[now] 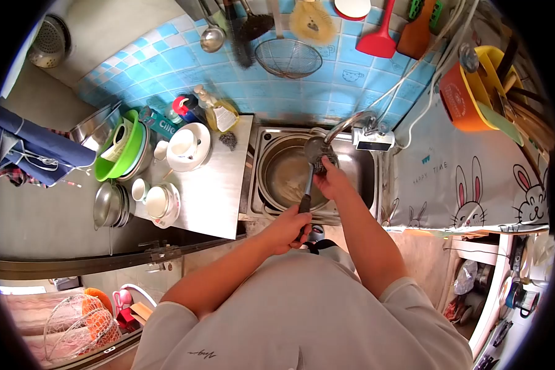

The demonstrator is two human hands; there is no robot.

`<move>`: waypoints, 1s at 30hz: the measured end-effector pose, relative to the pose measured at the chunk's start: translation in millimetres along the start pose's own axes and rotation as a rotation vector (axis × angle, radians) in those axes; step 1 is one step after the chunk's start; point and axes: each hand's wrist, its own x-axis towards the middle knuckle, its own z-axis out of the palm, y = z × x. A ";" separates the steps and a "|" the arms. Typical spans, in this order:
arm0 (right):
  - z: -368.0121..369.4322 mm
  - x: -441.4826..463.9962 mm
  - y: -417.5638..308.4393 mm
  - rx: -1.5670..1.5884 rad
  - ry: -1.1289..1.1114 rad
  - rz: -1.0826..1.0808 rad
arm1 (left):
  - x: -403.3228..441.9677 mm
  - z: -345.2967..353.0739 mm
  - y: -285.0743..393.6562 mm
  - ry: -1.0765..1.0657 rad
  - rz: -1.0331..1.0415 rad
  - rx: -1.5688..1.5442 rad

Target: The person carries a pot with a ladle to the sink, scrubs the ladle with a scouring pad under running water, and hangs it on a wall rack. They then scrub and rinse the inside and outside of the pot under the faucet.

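Observation:
My left hand is closed around the black handle of a metal ladle, its round head up under the faucet. In my right hand is a dark metal scouring pad, pressed against the ladle just below its head. Beneath both hands, a large round pot with cloudy water in it sits in the steel sink. Part of the pad is hidden by my fingers.
Left of the sink, the counter bears another scouring pad, stacked bowls and plates, bottles and a green basin. Utensils and a wire strainer hang on the tiled wall. An orange utensil holder is at right.

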 end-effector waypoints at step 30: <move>16.2 36.3 -125.1 -1.960 -0.474 -0.446 | 9.6 -115.6 73.6 -0.173 -0.090 0.379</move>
